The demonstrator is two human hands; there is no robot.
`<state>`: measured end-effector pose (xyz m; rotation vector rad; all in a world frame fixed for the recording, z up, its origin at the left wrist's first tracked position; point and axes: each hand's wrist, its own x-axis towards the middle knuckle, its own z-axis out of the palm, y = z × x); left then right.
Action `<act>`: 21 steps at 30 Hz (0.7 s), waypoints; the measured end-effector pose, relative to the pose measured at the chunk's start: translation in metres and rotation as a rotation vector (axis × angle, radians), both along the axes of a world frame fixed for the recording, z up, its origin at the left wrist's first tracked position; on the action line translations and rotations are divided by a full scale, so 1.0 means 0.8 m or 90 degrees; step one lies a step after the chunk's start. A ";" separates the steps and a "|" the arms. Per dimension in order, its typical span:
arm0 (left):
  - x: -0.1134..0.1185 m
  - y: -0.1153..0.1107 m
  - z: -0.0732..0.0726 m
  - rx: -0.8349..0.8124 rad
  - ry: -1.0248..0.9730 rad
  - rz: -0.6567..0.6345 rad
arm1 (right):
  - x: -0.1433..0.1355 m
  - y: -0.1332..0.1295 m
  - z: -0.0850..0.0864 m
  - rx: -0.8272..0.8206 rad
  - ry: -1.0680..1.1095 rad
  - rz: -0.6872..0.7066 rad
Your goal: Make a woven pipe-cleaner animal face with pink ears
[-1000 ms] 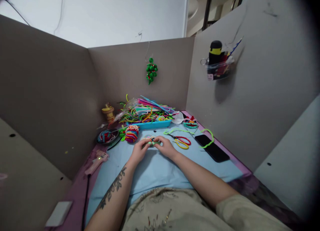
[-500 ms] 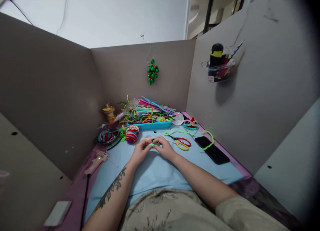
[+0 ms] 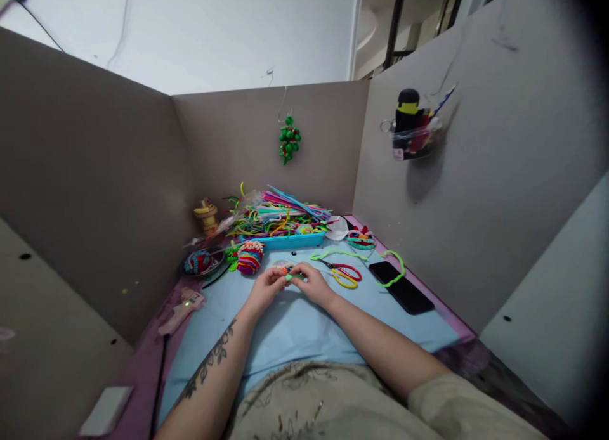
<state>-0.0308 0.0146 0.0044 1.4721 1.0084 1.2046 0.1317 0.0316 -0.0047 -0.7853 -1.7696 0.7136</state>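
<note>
Over the blue cloth, the fingertips of my left hand (image 3: 264, 290) and my right hand (image 3: 313, 284) meet, both closed in a pinch. Between them shows a small light-green piece of pipe cleaner (image 3: 288, 277); my fingers hide most of it. Just behind them lies something small with orange and white bits, partly covered. Scissors (image 3: 346, 275) with red and yellow handles rest to the right of my right hand. A bright green pipe cleaner (image 3: 394, 269) curves past them and over a black phone (image 3: 403, 289). Left of my hands stands a striped, multicoloured pipe-cleaner piece (image 3: 250, 258).
A blue tray (image 3: 290, 241) heaped with pipe cleaners stands at the back. A pink glue gun (image 3: 181, 312) with a lit green light lies left, beside a dark dish (image 3: 221, 262). Grey panels enclose the table. A clear holder (image 3: 415, 145) hangs on the right panel.
The view has shifted slightly. My fingers have moved a little around the green piece, and an orange bit shows more plainly by my left fingertips. Both hands stay together.
</note>
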 end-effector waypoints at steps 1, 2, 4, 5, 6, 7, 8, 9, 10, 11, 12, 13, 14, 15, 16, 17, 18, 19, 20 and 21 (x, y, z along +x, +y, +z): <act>0.000 0.000 0.000 0.001 -0.005 0.008 | 0.000 0.000 0.001 -0.017 0.009 0.003; 0.001 0.001 0.000 0.001 -0.008 0.014 | 0.000 -0.001 0.001 -0.035 0.017 0.007; 0.000 0.001 -0.002 0.002 -0.007 0.023 | -0.001 -0.001 0.002 -0.062 0.023 0.011; 0.000 0.002 -0.002 0.004 -0.006 0.024 | -0.001 -0.001 0.002 -0.068 0.022 0.009; 0.000 0.002 -0.003 0.005 -0.003 0.025 | -0.001 -0.001 0.002 -0.071 0.019 0.005; -0.001 0.002 -0.004 0.006 -0.001 0.025 | -0.001 0.000 0.002 -0.072 0.016 0.000; -0.001 0.002 -0.004 0.007 0.001 0.027 | -0.001 0.000 0.002 -0.072 0.013 -0.005; -0.002 0.002 -0.004 0.006 0.002 0.030 | -0.001 0.000 0.002 -0.070 0.011 -0.007; -0.002 0.002 -0.004 0.003 0.002 0.033 | -0.001 0.000 0.001 -0.063 0.008 -0.008; -0.002 0.002 -0.004 0.001 -0.001 0.037 | -0.001 0.001 0.001 -0.053 0.005 -0.006; -0.002 0.002 -0.003 -0.002 -0.004 0.039 | -0.001 0.001 0.000 -0.041 0.001 -0.004; -0.002 0.002 -0.003 -0.002 -0.006 0.041 | -0.001 0.002 -0.001 -0.029 -0.004 -0.004; -0.002 0.002 -0.003 0.000 -0.005 0.042 | -0.001 0.002 -0.002 -0.021 -0.011 -0.004; -0.001 0.002 -0.003 0.004 -0.002 0.042 | -0.002 0.003 -0.003 -0.018 -0.016 -0.006; -0.001 0.001 -0.002 0.008 0.002 0.043 | -0.002 0.004 -0.004 -0.021 -0.018 -0.006; -0.001 0.001 -0.002 0.011 0.006 0.046 | -0.002 0.005 -0.006 -0.027 -0.019 -0.006; -0.001 0.002 -0.002 0.012 0.009 0.049 | -0.002 0.005 -0.007 -0.033 -0.017 -0.005; -0.001 0.002 -0.002 0.012 0.010 0.051 | -0.002 0.005 -0.007 -0.039 -0.014 -0.003; -0.001 0.002 -0.003 0.011 0.008 0.054 | -0.002 0.006 -0.008 -0.045 -0.010 -0.001; -0.001 0.003 -0.003 0.010 0.003 0.057 | -0.002 0.005 -0.008 -0.049 -0.007 0.001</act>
